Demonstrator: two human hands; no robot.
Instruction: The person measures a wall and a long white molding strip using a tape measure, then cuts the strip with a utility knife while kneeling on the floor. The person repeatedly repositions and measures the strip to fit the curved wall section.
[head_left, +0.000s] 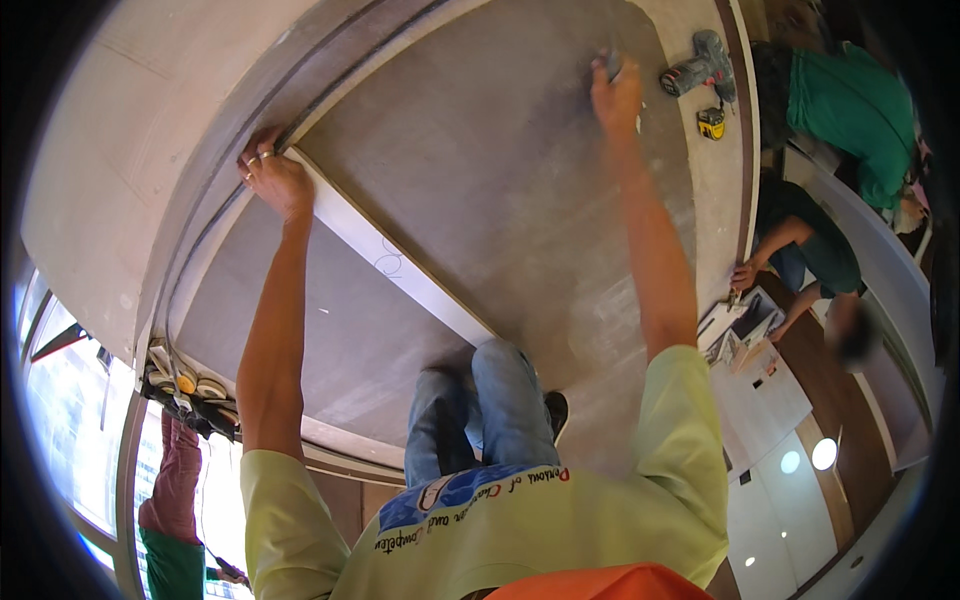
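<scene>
White strip (pixel 390 260), end beside left fingers (pixel 258 162), seemingly touching

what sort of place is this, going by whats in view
Probably an indoor space being built or renovated: a power drill lies at the right, the left hand is at the end of a long white board, and another person bends over work nearby.

Wears a pale yellow-green, short-sleeved T-shirt (pixel 560 530) with a blue printed panel (pixel 470 487) and red and black lettering (pixel 400 541), blue jeans (pixel 510 400), a dark shoe (pixel 556 408), and gold-coloured rings (pixel 267 155) on the left hand (pixel 277 178).
</scene>
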